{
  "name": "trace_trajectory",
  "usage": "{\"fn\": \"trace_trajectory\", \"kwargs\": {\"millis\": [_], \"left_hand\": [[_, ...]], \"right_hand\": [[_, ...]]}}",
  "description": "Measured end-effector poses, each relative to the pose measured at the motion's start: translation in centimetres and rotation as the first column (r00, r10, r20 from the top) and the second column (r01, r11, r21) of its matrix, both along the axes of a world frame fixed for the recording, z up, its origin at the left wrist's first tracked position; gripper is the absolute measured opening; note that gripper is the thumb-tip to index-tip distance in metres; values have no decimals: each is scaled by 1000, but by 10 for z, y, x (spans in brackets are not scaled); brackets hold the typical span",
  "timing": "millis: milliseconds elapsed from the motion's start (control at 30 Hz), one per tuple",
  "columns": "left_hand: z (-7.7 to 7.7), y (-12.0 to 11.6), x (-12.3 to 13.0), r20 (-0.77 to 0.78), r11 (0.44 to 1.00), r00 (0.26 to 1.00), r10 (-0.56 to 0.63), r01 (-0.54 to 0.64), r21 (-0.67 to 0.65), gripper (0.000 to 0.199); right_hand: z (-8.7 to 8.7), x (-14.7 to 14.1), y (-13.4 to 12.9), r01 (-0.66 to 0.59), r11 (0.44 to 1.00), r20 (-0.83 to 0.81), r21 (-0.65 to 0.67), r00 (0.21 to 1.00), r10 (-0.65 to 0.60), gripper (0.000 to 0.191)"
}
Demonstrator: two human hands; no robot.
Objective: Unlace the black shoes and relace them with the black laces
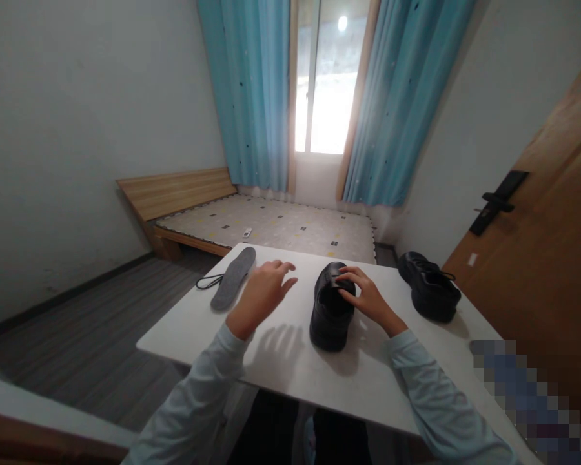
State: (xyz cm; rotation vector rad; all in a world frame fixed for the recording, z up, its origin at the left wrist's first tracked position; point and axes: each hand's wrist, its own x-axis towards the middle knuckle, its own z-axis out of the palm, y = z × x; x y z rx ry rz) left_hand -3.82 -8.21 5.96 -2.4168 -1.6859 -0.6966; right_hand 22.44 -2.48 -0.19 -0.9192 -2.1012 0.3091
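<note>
A black shoe [333, 326] stands on the white table [188, 332], its heel toward me and its opening facing up. My right hand [365, 294] grips it at the right side of the tongue, with thumb and fingers around the upper edge. My left hand [270, 287] is held over the table, left of the shoe, fingers apart and nothing in them. Just beyond that hand, a grey insole [233, 281] lies flat. Black shoelaces [209, 280] lie partly beside and under the insole. A second black shoe [428, 287], with its lace in, stands at the right edge.
Behind the table is a bed [271, 216] with a patterned mattress and a small white remote [247, 232] on it. A wooden door [527, 271] is close on the right. Part of the lower right is blurred into blocks. Blue curtains [256, 97] frame the window.
</note>
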Motion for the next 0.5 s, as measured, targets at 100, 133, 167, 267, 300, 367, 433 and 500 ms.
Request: {"fn": "trace_trajectory", "kwargs": {"millis": [100,133,167,267,300,367,433,500], "left_hand": [[2,-21,37,2,988,988,-156,156,-7,30],[0,-26,47,-8,978,978,-207,207,-20,32],[-3,-31,56,-12,970,970,-241,241,-28,34],[-17,-38,76,-52,957,956,-287,285,-45,42],[-23,-39,80,-75,959,957,-282,278,-51,43],[-34,-39,86,-125,963,956,-265,257,-76,44],[-42,-38,90,-155,970,959,-237,226,-90,45],[-47,-37,92,-158,973,962,-221,207,-101,47]], "right_hand": [[-2,0,1,2,1000,-5,7,1000,-2,21],[-2,0,1,4,1000,-7,10,1000,-4,21],[-3,0,1,5,1000,-9,13,1000,-5,21],[-3,-1,2,10,1000,-13,18,1000,-10,21],[-3,-1,2,9,1000,-13,16,1000,-9,21],[-2,-1,1,5,1000,-12,9,1000,-5,21],[-1,-1,1,2,1000,-12,6,1000,-1,21],[0,-1,1,-1,1000,-15,9,1000,1,23]]}}
